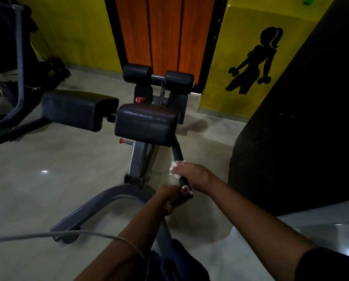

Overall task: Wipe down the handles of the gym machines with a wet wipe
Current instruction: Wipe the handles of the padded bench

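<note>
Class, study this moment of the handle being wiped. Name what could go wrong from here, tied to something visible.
1. The left hand grips the handle low down, so that stretch may go unwiped.
2. The grey cable lies across the left forearm and could snag when the arms move.
3. The wet wipe under the right hand looks bunched, so coverage may be patchy.

Right grip [192, 173] is wrapping a white wet wipe [173, 165] around the machine's black handle [178, 154]; left grip [170, 197] is holding the handle's lower end.
</note>
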### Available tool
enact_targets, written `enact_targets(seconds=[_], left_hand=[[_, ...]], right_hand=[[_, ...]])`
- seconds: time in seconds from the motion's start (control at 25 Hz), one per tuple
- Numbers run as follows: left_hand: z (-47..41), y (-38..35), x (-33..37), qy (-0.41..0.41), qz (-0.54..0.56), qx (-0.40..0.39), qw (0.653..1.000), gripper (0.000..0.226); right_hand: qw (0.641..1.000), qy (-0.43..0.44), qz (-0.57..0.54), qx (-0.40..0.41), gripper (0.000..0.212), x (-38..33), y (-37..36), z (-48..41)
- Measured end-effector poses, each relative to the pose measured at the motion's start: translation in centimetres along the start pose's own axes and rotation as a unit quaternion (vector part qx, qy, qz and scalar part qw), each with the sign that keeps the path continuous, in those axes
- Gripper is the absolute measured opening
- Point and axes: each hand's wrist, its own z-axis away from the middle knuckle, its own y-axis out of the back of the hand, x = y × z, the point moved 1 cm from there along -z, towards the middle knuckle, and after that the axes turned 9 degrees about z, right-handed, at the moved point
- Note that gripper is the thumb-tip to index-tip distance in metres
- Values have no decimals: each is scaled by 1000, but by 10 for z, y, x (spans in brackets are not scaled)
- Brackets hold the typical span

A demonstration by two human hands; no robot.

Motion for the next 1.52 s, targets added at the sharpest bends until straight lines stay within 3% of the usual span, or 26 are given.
enact_targets(seconds=[0.08, 0.16, 0.32, 0.44, 0.56, 0.64, 0.76, 0.84, 1.0, 1.04, 1.12, 1.24, 1.36, 1.44, 1.52], left_hand=[[-2, 1, 2, 30, -4, 2, 1000, 23], [1, 0, 4, 46, -17, -11, 999, 22], [5, -3, 8, 36, -38, -20, 998, 25], [6, -2, 10, 42, -29, -13, 999, 30], [11, -2, 12, 54, -57, -17, 997, 21], [13, -2, 14, 50, -75, 4, 996, 27], [10, 2, 9, -24, -134, 51, 989, 37], [13, 3, 5, -47, -170, 66, 982, 38], [15, 1, 7, -77, -191, 68, 976, 22], [18, -1, 6, -85, -193, 64, 975, 15], [21, -5, 0, -114, -232, 79, 963, 26], [23, -12, -14, -175, -270, 140, 936, 31], [26, -18, -21, -192, -274, 199, 921, 30], [32, -24, -24, -198, -315, 229, 900, 31], [35, -30, -26, -197, -368, 265, 869, 37]], right_hand=[[991, -34, 82, -99, 39, -8, 7, -24], [984, -49, 80, -152, 40, -15, 10, -26], [981, 24, 56, -186, 60, -12, 22, -9], [969, 45, 156, -185, 74, -12, 25, -30], [957, 37, 195, -209, 78, -17, 18, -46], [958, 60, 164, -229, 83, -10, 17, -48], [960, 99, 18, -261, 74, -1, 26, -39], [963, 109, -34, -243, 62, 9, 25, -37], [976, 140, 92, -140, 49, 22, 24, -53], [985, 121, 62, -106, 50, 25, 22, -52], [991, 81, -93, -51, 51, 26, 13, -34], [961, 106, -254, 20, 45, 32, -3, 10], [970, 172, -149, 86, 49, 50, -14, 15], [979, 178, -82, 61, 50, 48, -13, -8], [976, 213, 39, -14, 33, 27, -8, -30]])
